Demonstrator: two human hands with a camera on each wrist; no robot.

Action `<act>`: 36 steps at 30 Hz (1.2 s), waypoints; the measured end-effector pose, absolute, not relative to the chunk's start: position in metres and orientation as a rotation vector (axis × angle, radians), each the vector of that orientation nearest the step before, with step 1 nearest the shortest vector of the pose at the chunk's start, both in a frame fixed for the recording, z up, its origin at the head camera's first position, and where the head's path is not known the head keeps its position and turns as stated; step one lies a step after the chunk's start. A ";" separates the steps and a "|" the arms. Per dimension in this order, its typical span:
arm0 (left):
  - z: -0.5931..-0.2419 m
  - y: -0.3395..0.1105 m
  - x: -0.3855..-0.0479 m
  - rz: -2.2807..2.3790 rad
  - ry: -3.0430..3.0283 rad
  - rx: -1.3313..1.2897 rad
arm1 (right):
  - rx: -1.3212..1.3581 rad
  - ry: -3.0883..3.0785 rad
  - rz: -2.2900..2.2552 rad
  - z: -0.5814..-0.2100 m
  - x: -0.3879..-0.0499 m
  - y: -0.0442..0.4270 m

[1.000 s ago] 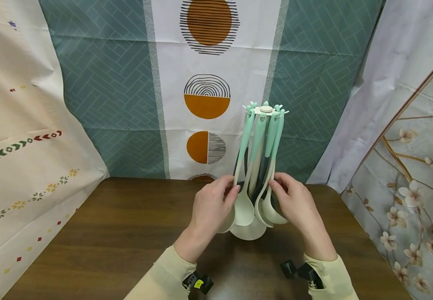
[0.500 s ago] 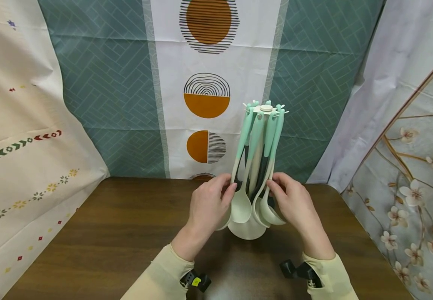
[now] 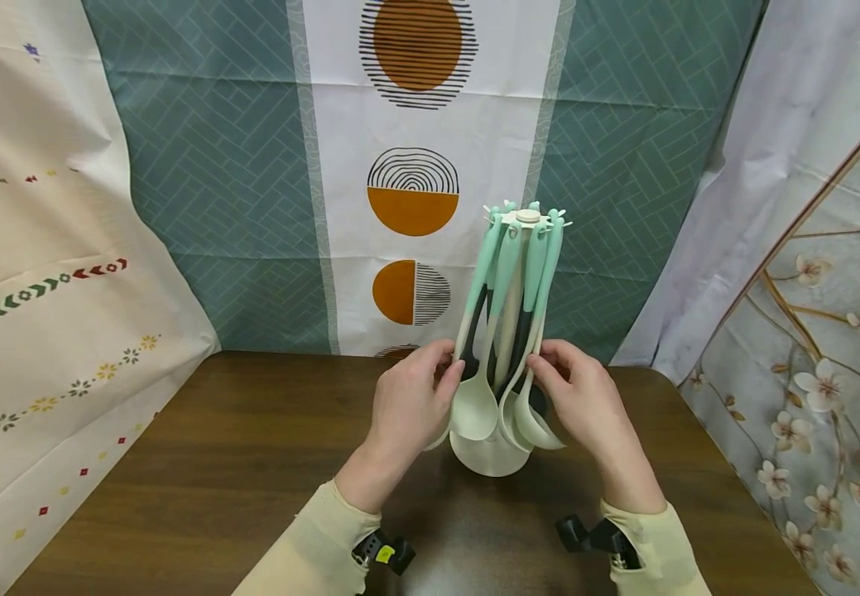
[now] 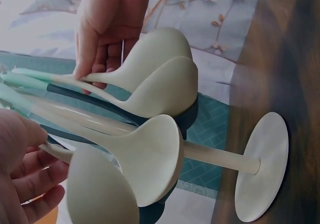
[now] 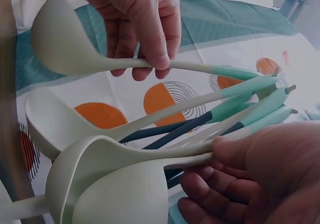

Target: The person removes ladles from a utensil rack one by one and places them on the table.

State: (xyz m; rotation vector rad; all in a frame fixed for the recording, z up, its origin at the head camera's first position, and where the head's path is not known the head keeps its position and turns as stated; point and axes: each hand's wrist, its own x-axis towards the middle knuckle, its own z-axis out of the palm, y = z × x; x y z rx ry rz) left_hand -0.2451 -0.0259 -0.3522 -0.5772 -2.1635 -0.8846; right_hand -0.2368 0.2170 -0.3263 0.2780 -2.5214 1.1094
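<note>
A pale utensil stand (image 3: 491, 458) stands upright on the table, with ladles, a spoon and dark-ended utensils hanging around it by mint-green handles. My left hand (image 3: 410, 401) pinches the cream shaft of a ladle (image 5: 62, 38) on the left side, swung outward from the post. Opposite, my right hand (image 3: 582, 393) pinches the shaft of another ladle (image 3: 536, 424), thumb in front. A second bowl lies against that ladle in the right wrist view. Between the hands hangs a cream spoon (image 3: 474, 410). Behind it are dark utensils (image 3: 522, 335), their lower ends mostly hidden.
The dark wooden table (image 3: 251, 447) extends left and forward of the stand. A green and white patterned cloth (image 3: 221, 182) hangs behind. Floral cloth (image 3: 824, 430) stands at the right and an embroidered cloth (image 3: 50, 331) at the left. Both wrists carry black camera mounts.
My left hand has moved slightly left with its ladle. The front utensils have shifted left around the post, and the right hand has edged left, still pinching its ladle. The base stays put.
</note>
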 end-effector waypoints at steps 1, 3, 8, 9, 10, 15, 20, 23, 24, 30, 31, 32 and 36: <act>-0.352 -0.026 -0.246 -0.893 -2.171 -0.574 | 0.274 -2.517 1.123 -0.326 -0.237 0.217; -0.350 -0.026 -0.246 -0.915 -2.188 -0.571 | 0.268 -2.508 1.149 -0.324 -0.238 0.216; -0.346 -0.026 -0.245 -0.957 -2.203 -0.563 | 0.268 -2.495 1.168 -0.321 -0.237 0.215; -0.346 -0.026 -0.245 -0.958 -2.204 -0.566 | 0.268 -2.494 1.164 -0.321 -0.237 0.215; -0.346 -0.026 -0.244 -0.959 -2.202 -0.568 | 0.267 -2.495 1.155 -0.320 -0.237 0.216; -0.344 -0.027 -0.243 -0.956 -2.191 -0.578 | 0.261 -2.502 1.116 -0.320 -0.235 0.217; -0.343 -0.030 -0.241 -0.948 -2.175 -0.565 | 0.253 -2.504 1.102 -0.321 -0.236 0.216; -0.342 -0.030 -0.240 -0.946 -2.166 -0.563 | 0.255 -2.502 1.100 -0.322 -0.235 0.216; -0.341 -0.030 -0.240 -0.946 -2.164 -0.567 | 0.254 -2.502 1.098 -0.322 -0.235 0.216; -0.341 -0.029 -0.240 -0.950 -2.157 -0.565 | 0.244 -2.501 1.072 -0.324 -0.235 0.216; -0.340 -0.030 -0.240 -0.952 -2.156 -0.558 | 0.246 -2.500 1.068 -0.324 -0.235 0.216; -0.340 -0.030 -0.240 -0.953 -2.156 -0.552 | 0.248 -2.499 1.066 -0.324 -0.235 0.216; -0.339 -0.031 -0.240 -0.960 -2.154 -0.537 | 0.252 -2.496 1.058 -0.323 -0.235 0.214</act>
